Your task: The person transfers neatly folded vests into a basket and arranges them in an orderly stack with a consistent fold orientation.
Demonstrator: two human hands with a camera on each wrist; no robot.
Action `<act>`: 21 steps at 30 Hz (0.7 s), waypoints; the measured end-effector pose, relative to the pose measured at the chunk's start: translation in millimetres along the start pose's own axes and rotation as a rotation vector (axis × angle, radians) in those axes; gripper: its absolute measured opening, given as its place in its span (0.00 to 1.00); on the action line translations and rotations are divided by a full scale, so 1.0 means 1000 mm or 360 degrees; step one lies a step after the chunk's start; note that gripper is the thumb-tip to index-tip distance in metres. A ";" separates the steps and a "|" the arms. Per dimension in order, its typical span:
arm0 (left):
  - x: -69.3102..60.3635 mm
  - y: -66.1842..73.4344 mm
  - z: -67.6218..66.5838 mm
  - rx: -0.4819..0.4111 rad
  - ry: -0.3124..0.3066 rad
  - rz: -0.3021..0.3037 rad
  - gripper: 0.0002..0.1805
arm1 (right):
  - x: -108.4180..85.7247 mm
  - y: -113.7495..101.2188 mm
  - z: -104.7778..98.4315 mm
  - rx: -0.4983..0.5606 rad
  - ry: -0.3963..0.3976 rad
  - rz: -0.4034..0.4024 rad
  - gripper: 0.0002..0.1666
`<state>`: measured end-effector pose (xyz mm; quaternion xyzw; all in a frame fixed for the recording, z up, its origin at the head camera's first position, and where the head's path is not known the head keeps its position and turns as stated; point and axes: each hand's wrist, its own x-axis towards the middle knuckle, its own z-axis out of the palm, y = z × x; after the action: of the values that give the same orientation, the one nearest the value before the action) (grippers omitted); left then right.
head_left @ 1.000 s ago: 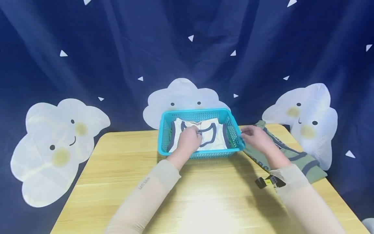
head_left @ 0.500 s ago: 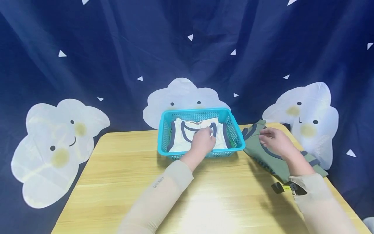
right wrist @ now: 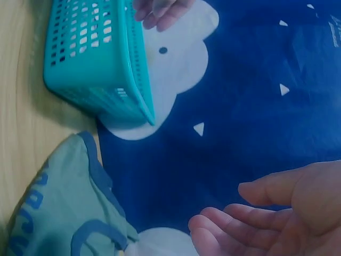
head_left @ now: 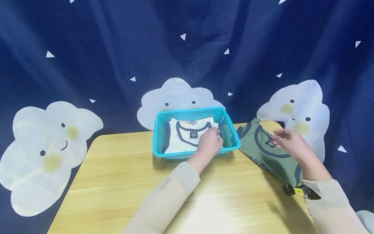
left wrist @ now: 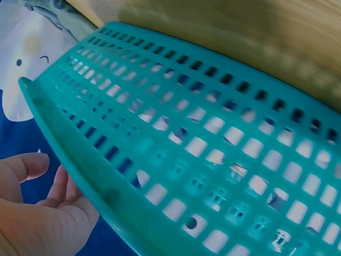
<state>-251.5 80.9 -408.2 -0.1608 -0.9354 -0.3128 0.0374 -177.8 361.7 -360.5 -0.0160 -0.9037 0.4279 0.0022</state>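
A white sleeveless top with dark trim and a neck label lies folded inside a turquoise plastic basket. Over the right part of the top is my left hand; in the left wrist view its thumb and fingers are apart beside the basket rim, nothing between them. My right hand hovers over a green sleeveless top with dark trim, lying on the table right of the basket. Its fingers are loosely bent and hold nothing in the right wrist view.
The basket and green top sit toward the back of a light wooden table. Behind the table hangs a dark blue curtain with white clouds and triangles. A small black device is strapped at my right wrist.
My left hand has moved rightward over the white top, uncovering its neck label. My right hand has left the basket's right rim and moved right over the green top. The view has turned slightly.
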 end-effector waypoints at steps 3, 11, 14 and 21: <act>0.001 0.008 0.004 -0.0023 -0.0005 0.0035 0.17 | -0.005 0.003 -0.004 0.0005 0.0021 0.0009 0.27; -0.002 0.029 0.020 -0.0005 -0.0020 0.0114 0.16 | -0.020 0.018 -0.011 0.0120 0.0058 0.0041 0.27; -0.004 0.036 0.027 -0.0006 -0.0030 0.0154 0.15 | -0.024 0.025 -0.013 0.0199 0.0057 0.0051 0.28; -0.006 0.053 0.042 -0.0017 -0.0079 0.0211 0.17 | -0.034 0.044 -0.018 0.0284 0.0067 0.0080 0.29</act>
<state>-226.9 144.1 -412.9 -0.2303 -0.9216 -0.3106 0.0341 -141.9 402.2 -382.8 -0.0475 -0.8610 0.5062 0.0119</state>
